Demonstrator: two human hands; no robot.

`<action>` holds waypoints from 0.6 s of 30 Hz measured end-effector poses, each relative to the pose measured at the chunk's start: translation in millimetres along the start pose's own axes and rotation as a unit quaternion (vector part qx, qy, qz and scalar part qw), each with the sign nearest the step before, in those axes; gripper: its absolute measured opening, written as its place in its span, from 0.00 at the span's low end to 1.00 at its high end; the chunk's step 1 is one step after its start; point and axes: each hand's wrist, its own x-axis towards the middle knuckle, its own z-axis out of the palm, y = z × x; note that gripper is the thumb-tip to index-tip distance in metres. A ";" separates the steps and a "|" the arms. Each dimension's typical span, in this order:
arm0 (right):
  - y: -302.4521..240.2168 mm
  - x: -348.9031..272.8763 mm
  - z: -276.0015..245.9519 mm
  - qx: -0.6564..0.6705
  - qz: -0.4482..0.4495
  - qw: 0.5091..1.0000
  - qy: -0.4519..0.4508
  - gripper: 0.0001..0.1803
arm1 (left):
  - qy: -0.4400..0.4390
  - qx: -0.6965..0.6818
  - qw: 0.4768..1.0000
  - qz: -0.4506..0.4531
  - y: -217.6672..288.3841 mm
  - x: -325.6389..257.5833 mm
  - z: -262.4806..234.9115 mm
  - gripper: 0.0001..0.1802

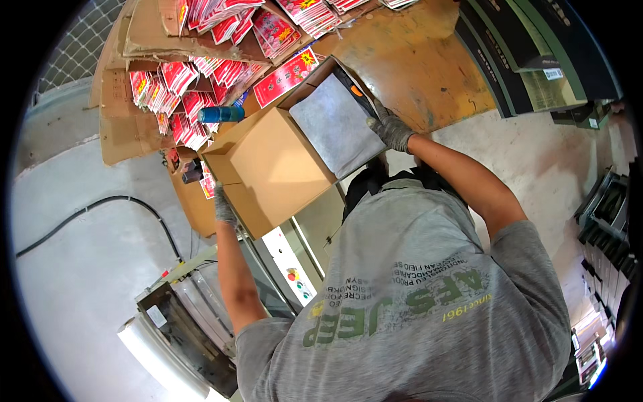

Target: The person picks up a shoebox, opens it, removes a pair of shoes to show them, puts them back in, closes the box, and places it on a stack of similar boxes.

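Note:
A brown cardboard box [271,171] lies opened out in front of me, its left half a bare tray. In its right half lies a flat grey sheet [335,124]. Along the far right side of that sheet is a slim black object with an orange end [355,88], whose kind I cannot make out. My left hand [224,206], in a grey glove, grips the box's left wall, its fingertips partly hidden. At the right edge, my gloved right hand [392,129] holds the box wall, with the thumb over the grey sheet.
Cartons at the far left hold stacks of red printed cards [228,30]. A blue cylinder [221,114] lies beside the box on the worn wooden table [415,67]. Dark boxes [529,60] are stacked at the far right. A machine with a white film roll [161,355] stands at the near left.

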 end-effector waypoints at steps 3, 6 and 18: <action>4.1 2.5 8.8 0.001 -0.025 1.000 0.002 0.50 | 0.270 0.518 0.799 0.142 -41.3 24.7 10.0 0.29; 13.1 -4.0 8.6 -0.017 -0.056 0.998 0.037 0.46 | 0.201 0.470 0.766 0.390 -31.9 -12.0 138.2 0.23; -0.6 -39.0 29.4 -0.128 -0.049 0.990 -0.004 0.30 | -0.057 0.406 0.833 0.373 -44.5 -39.1 297.8 0.12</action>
